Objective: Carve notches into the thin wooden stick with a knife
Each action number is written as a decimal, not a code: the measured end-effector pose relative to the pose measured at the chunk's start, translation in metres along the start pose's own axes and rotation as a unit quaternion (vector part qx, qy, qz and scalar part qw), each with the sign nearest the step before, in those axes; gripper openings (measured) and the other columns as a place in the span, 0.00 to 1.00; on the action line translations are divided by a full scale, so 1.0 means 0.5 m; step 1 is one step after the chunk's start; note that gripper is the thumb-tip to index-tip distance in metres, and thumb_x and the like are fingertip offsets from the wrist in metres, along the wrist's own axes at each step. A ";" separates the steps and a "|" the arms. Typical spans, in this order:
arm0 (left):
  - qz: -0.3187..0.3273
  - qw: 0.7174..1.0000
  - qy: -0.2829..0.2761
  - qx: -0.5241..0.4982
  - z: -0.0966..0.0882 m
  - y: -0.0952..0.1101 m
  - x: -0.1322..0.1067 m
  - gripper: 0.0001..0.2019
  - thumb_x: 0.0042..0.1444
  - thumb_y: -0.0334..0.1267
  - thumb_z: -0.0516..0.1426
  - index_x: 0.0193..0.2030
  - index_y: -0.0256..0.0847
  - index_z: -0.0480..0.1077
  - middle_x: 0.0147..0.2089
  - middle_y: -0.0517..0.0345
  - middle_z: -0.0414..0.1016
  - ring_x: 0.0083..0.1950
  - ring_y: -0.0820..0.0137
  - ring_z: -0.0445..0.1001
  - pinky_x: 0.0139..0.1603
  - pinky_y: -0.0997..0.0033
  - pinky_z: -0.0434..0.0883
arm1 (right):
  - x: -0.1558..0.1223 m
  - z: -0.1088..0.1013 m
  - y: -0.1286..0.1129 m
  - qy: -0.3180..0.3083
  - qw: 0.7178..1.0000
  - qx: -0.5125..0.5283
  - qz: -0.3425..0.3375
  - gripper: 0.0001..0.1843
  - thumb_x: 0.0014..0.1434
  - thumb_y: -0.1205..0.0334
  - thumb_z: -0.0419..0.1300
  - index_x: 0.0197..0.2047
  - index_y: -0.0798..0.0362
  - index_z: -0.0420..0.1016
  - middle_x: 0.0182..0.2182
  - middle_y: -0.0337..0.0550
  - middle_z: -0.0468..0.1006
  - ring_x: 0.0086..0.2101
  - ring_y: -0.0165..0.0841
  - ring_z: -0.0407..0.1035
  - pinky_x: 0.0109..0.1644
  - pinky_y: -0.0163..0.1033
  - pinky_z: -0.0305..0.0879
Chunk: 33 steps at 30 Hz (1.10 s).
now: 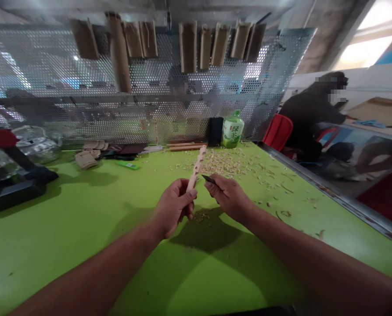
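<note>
Green laminate work surface point(44, 259) sat under a perforated steel panel point(196, 74). Left hand point(174, 206) was closed around a pale carved wooden stick point(195, 166), with the upper end sticking out of the fist. Right hand point(229, 196) pinched a small dark-bladed knife point(209, 178) between thumb and fingers, its tip just beside the stick; contact unclear from this view. Main risk: blade pointed toward the left hand, both hands bare, so a slip off the wood could cut the left fingers or thumb. Too hard a cut could also crack the stick at its thin sections. Stick looked rough and hand-cut, with scooped notches along its length, and was held in the air above the surface. Below and ahead lay pale wood shavings point(215, 161). Beyond them stood a green-capped plastic tea bottle point(232, 130); brown paper sleeves point(187, 46) hung on the panel. Person in dark clothing point(314, 114) was off to the right.
</note>
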State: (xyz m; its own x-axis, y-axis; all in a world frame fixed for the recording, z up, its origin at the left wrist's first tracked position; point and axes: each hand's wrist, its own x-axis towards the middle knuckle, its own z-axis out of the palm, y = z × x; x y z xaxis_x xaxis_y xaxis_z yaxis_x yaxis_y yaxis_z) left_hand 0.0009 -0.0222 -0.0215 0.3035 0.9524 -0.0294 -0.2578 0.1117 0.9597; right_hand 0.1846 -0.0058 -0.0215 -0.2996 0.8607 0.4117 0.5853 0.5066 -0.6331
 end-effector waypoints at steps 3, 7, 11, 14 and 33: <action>0.003 0.999 0.017 0.038 -0.001 -0.002 -0.001 0.12 0.56 0.38 0.61 0.44 0.39 0.65 0.26 0.68 0.65 0.20 0.81 0.63 0.18 0.81 0.64 | -0.001 0.001 -0.004 -0.015 1.000 -0.017 -0.008 0.18 0.67 0.48 0.48 0.31 0.51 0.60 0.24 0.35 0.63 0.26 0.28 0.58 0.30 0.36 0.52; 0.017 0.995 0.036 0.089 -0.003 -0.004 0.000 0.13 0.55 0.39 0.62 0.44 0.39 0.66 0.29 0.66 0.66 0.21 0.80 0.64 0.20 0.79 0.64 | -0.001 0.001 -0.008 -0.023 0.999 -0.033 0.004 0.15 0.67 0.49 0.49 0.35 0.51 0.62 0.26 0.35 0.65 0.27 0.29 0.59 0.30 0.35 0.51; 0.035 0.984 0.080 0.158 -0.005 -0.001 0.004 0.10 0.53 0.38 0.62 0.41 0.39 0.69 0.29 0.64 0.67 0.23 0.79 0.62 0.22 0.77 0.64 | 0.000 0.000 -0.005 -0.014 1.000 -0.024 0.011 0.15 0.67 0.48 0.49 0.36 0.50 0.61 0.25 0.34 0.65 0.26 0.28 0.59 0.29 0.35 0.51; 0.063 0.968 0.113 0.216 -0.008 0.004 0.003 0.08 0.54 0.39 0.61 0.40 0.39 0.73 0.27 0.63 0.67 0.23 0.78 0.60 0.22 0.77 0.59 | -0.002 0.000 -0.002 -0.010 1.000 -0.010 0.007 0.15 0.67 0.48 0.49 0.34 0.50 0.60 0.25 0.35 0.65 0.26 0.28 0.59 0.29 0.35 0.51; 0.022 0.993 0.096 0.069 -0.031 0.015 0.017 0.12 0.60 0.41 0.56 0.41 0.36 0.76 0.34 0.54 0.73 0.26 0.77 0.65 0.27 0.76 0.65 | 0.070 -0.051 0.165 -0.090 0.922 -0.346 0.148 0.16 0.63 0.56 0.53 0.46 0.56 0.75 0.42 0.55 0.79 0.40 0.40 0.72 0.42 0.41 0.63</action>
State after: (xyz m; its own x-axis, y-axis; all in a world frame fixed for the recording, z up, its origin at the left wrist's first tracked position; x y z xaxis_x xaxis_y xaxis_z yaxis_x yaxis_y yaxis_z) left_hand -0.0126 -0.0089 -0.0190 0.1112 0.9934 -0.0273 -0.1346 0.0423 0.9900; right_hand 0.2415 0.0648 -0.0427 -0.1338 0.9820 0.1330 0.9834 0.1482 -0.1046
